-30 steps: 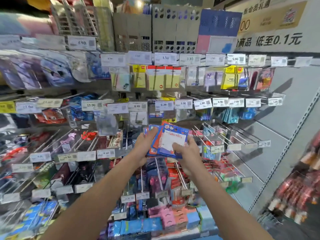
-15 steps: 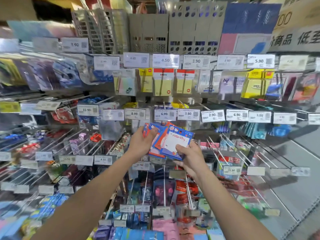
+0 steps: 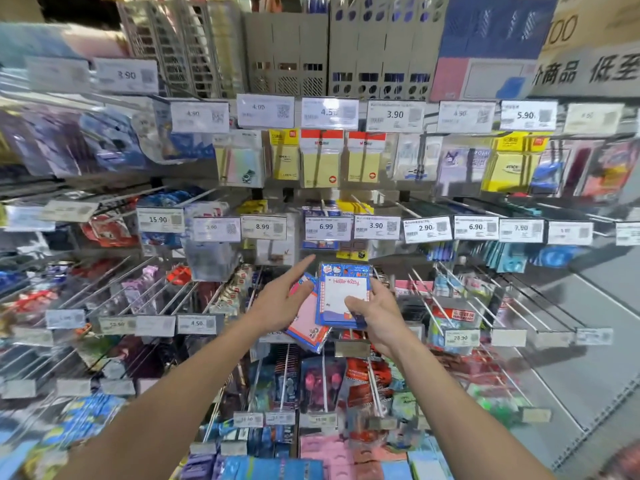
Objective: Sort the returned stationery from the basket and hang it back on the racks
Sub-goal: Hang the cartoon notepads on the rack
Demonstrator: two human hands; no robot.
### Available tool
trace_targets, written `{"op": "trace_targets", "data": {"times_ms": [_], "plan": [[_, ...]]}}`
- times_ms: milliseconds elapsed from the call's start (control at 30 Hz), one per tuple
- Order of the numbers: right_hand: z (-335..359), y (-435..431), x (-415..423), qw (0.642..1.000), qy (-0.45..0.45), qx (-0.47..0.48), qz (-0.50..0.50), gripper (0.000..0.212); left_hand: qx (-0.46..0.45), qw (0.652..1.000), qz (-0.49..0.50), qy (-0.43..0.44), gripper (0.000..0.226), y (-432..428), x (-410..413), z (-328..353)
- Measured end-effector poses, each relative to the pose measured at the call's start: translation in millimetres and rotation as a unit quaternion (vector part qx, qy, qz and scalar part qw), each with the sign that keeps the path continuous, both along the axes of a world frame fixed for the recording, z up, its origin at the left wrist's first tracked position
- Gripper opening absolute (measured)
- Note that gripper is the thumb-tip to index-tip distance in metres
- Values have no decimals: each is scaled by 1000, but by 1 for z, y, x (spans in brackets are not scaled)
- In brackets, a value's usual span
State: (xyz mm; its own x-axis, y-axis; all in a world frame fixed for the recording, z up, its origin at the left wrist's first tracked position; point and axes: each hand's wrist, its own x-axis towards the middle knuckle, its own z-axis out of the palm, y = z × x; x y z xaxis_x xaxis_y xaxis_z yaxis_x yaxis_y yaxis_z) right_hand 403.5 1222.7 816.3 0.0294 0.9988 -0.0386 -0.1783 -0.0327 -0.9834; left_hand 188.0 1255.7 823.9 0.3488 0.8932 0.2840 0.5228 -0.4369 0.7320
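Obs., standing by the stationery racks.

- Right grip [image 3: 377,317]: clamped on a blue-bordered memo pack [image 3: 341,292], thumb on the front, fingers behind its right edge. The pack is upright and held in the air, short of the pegs and on none of them.
- Left grip [image 3: 280,303]: thumb down on a pink-bordered pack [image 3: 304,323], which sits tilted, below and left of the blue one and partly under it. The index finger is straight and points up off the pack. The other fingers are hidden behind it, so I take it as held.
- Directly above the grips is a 6.99 tag [image 3: 325,227]. Just right of that is a 3.90 tag [image 3: 375,226].
- Bare wire pegs [image 3: 540,306] run out well to the right of the right grip.
- The basket is not in view.

Risks (judgement):
- The hang hole can miss the peg tip. The tag plate at the peg end blocks the view, and the pack would drop into the stock below the grips.
- Wrong peg. The neighbouring packs look much alike and several tags here are blurred.
- The pink pack may slide out, because the left grip holds it with one finger lifted.

Counts:
- Grips: 2.
- Packs in hand: 2 certain. An edge under the pink one may be a third, but I cannot tell.
- Red-topped yellow pads [image 3: 321,161] high above the grips: 2.
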Motion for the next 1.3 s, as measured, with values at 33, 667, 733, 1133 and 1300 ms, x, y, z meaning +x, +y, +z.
{"op": "trace_targets", "data": {"times_ms": [33, 667, 733, 1133, 1300], "plan": [[-1, 1, -2, 1000, -9, 0, -2, 43, -11, 1000, -13, -11, 51, 2, -1, -2], [-16, 4, -31, 999, -17, -35, 16, 34, -68, 990, -52, -110, 45, 9, -6, -33], [-13, 5, -30, 999, 4, -35, 14, 35, -56, 992, -69, -89, 40, 11, -6, -31], [-11, 6, -40, 999, 15, -8, -49, 25, -97, 981, -71, -153, 31, 7, 1, -32], [-12, 4, -40, 999, 10, -4, -53, 22, -106, 977, -68, -174, 29, 3, 3, -30]]}}
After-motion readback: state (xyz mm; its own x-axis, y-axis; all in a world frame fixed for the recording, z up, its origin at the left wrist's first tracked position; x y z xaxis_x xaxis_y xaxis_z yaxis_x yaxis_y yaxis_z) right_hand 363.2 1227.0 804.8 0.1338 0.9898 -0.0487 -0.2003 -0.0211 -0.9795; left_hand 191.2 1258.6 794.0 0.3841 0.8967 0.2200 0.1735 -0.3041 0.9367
